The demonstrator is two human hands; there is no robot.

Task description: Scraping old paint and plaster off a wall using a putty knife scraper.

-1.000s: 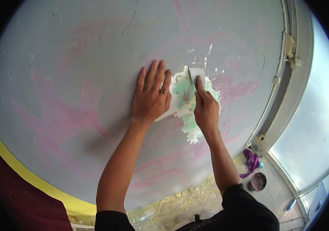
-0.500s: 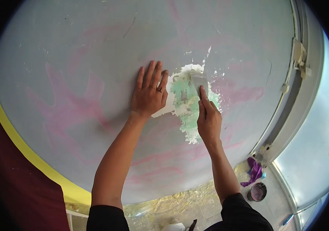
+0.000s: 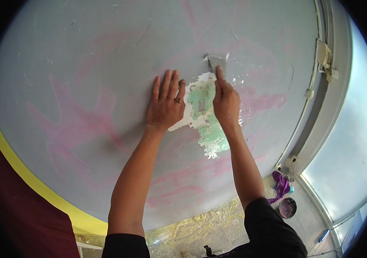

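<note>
My left hand lies flat on the grey wall, fingers stretched upward, just left of a scraped patch of white and pale green. My right hand is closed round a putty knife, with its index finger laid along the blade. The blade rests against the wall just above the patch's top edge, by some white flecks. The knife's handle is hidden inside my grip. Faint pink paint marks spread over the wall, and my right forearm covers the patch's lower right side.
Along the right run a cable with wall boxes and a frosted window. On the floor at lower right sit a dark bucket and purple cloth. Pale debris covers the floor along the wall. Dark red fabric hangs at left.
My right hand has moved the putty knife upward and slightly left, from inside the patch to above its top edge. The left hand stays in place on the wall. The view has shifted slightly.
</note>
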